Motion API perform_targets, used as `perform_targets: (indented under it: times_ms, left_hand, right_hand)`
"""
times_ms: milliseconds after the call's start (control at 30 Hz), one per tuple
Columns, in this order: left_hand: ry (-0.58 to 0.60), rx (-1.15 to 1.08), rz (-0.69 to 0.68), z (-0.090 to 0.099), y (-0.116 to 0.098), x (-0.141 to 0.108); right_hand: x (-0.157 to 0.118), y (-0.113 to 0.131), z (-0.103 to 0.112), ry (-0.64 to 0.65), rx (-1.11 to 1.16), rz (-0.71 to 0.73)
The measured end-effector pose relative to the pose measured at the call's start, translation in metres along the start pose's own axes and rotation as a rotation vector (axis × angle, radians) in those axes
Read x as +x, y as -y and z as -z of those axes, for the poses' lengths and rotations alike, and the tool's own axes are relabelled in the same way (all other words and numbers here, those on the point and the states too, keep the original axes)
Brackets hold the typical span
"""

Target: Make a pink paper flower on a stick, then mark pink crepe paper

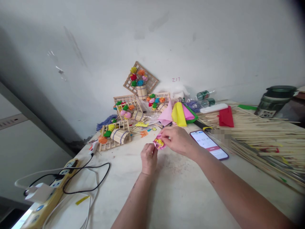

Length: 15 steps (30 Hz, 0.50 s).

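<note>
A small paper flower with pink outer petals and a yellow frilled middle is held between my two hands, above the white table. My left hand is closed at the flower's lower left, gripping it from below; its stem, if any, is hidden. From the right, my right hand pinches the flower's pink edge between thumb and fingers. Just beyond lie orange paper scraps and a fringed yellow paper strip. Folded pink paper and yellow paper stand behind my right hand.
Wooden lattice frames with paper flowers and stick baskets stand at the back left. A phone showing a timer lies right of my hand. Many thin sticks and a dark jar occupy the right. A power strip with cables lies left.
</note>
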<state>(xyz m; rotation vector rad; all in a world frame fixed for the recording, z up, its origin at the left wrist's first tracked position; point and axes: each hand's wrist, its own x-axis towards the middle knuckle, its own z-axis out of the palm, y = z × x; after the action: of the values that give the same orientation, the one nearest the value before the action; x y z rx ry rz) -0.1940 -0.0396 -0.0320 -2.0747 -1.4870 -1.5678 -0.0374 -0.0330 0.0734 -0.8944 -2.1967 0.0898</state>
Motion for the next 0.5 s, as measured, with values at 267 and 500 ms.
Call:
perform_targets:
  times_ms: [267,500]
  left_hand:
    - [-0.007,0.035,-0.034,0.0006,-0.0027,-0.0001]
    - [-0.014,0.023,-0.003,-0.0005,0.0045,0.0000]
  right_hand:
    - [0.0012,0.0013,-0.0032,0.002,-0.101,-0.021]
    - [0.0014,-0.0058,-0.0025,0.024,0.046,-0.083]
